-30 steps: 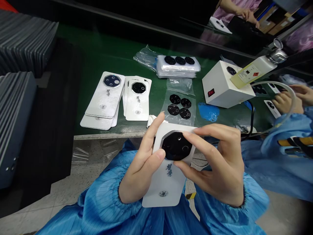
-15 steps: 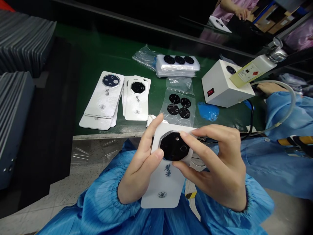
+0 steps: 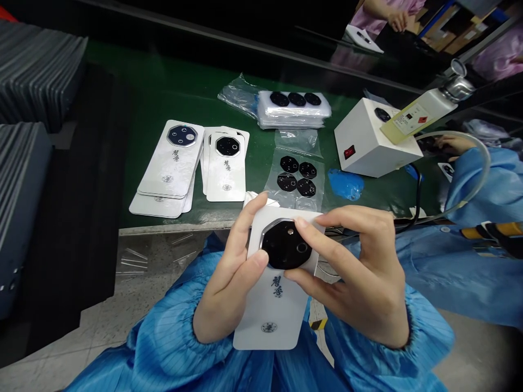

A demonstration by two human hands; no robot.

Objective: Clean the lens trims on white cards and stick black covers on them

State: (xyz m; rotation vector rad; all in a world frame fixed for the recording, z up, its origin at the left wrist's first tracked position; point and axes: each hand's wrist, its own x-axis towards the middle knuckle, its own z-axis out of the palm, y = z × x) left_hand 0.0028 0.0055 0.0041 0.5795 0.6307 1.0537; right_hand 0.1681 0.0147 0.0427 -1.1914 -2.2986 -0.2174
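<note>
A white phone back panel point(image 3: 265, 310) with dark lettering tilts in front of my body, beyond the table's front edge. My left hand point(image 3: 226, 296) is closed on its left side, with the thumb by the edge of a black octagonal camera lens cover point(image 3: 281, 247). This cover sits in the silver-rimmed camera area near the panel's top. My right hand point(image 3: 363, 277) pinches the lens cover, forefinger at its upper right edge and thumb at its lower edge. Whether the cover lies fully flat, I cannot tell. Several loose black lens covers point(image 3: 306, 188) lie on a clear film sheet point(image 3: 274, 173) behind the panel.
White back panels lie in a left stack point(image 3: 163, 163) and a right stack point(image 3: 225, 177). Lens covers on film point(image 3: 294, 117), a white switch box point(image 3: 355, 136) and a tilted bottle point(image 3: 427, 111) stand behind. Grey trays point(image 3: 24, 163) flank the left; a co-worker's blue sleeve point(image 3: 482, 179) is right.
The view has shifted slightly, and everything sits a little further left. Both hands keep nearly the same grip on the panel and lens cover. At right, a co-worker's hand has moved.
</note>
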